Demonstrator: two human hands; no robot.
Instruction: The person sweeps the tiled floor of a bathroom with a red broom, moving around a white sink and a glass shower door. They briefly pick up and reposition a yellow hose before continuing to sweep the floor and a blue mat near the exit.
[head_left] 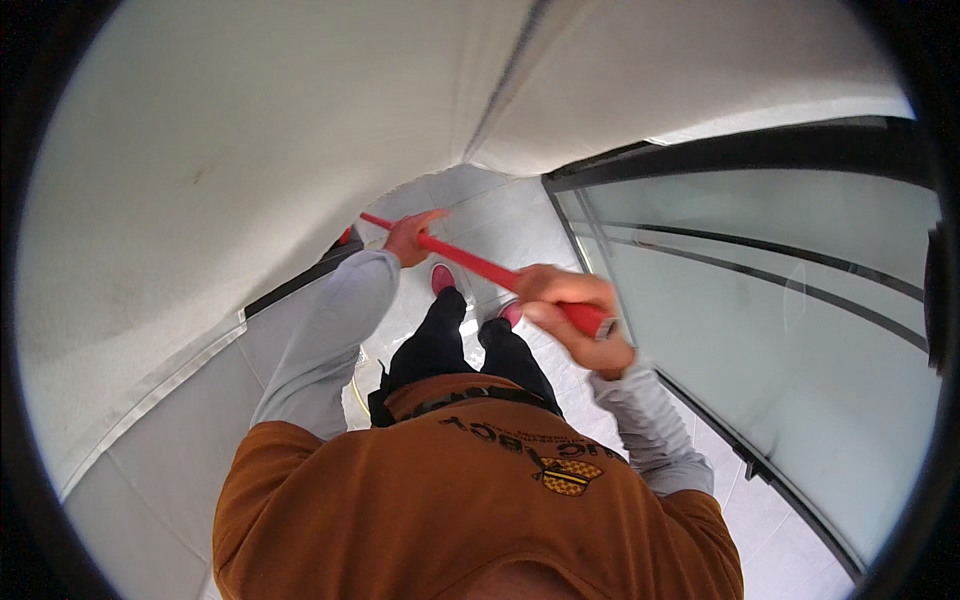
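Note:
A red pole [472, 264] slants across in front of my body, from the far left down to the near right. My right hand [562, 290] is closed around it close to its near end, which shows an open, hollow-looking tip. Farther along, my left hand [405, 241] grips the pole, one finger or thumb stretched out past it. At the left the pole reaches the edge of a large off-white sheet or panel [220, 170], and whatever lies at its far end is hidden there.
On the right stands a frosted glass panel [740, 270] with a black frame [760, 150]. Pale grey tiles [500, 220] cover the floor around my pink shoes [443, 278]. A dark strip [295, 282] and a small red item [345, 236] show beneath the sheet's edge.

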